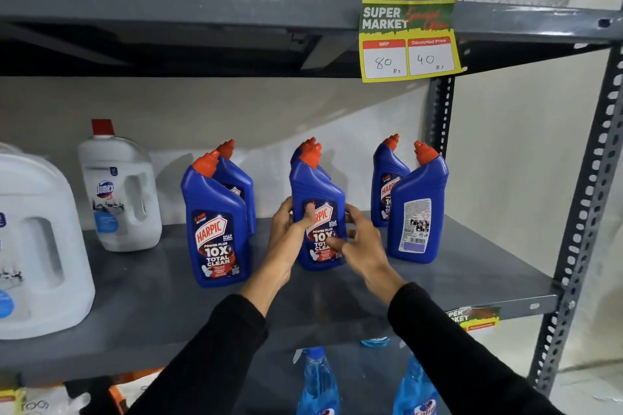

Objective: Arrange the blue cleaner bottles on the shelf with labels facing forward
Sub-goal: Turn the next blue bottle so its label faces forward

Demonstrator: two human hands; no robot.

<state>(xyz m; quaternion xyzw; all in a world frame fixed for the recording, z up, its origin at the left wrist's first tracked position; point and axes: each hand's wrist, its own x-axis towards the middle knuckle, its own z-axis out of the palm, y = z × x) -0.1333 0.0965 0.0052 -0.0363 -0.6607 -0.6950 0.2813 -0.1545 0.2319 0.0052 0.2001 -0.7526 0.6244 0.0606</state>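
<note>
Six blue plastic cleaner bottles with orange caps are sitting on the grey metal shelf point(151, 307), paired up front-and-back in three spots. The middle front bottle point(318, 212) is standing upright with its Harpic label facing out, and both hands are on it: the left hand point(290, 232) is gripping its left side with the thumb over the label, and the right hand point(360, 242) is wrapping its grip around the lower right. The left front bottle point(215, 229) is also showing its label, but the right front bottle point(416, 209) is showing its back panel with the barcode. Off to the left, two big white jugs point(118, 192) are standing on the same shelf. A yellow-green price tag point(409, 40) is hanging off the shelf above, with a plain pale wall behind the slotted grey upright point(586, 195).
</note>
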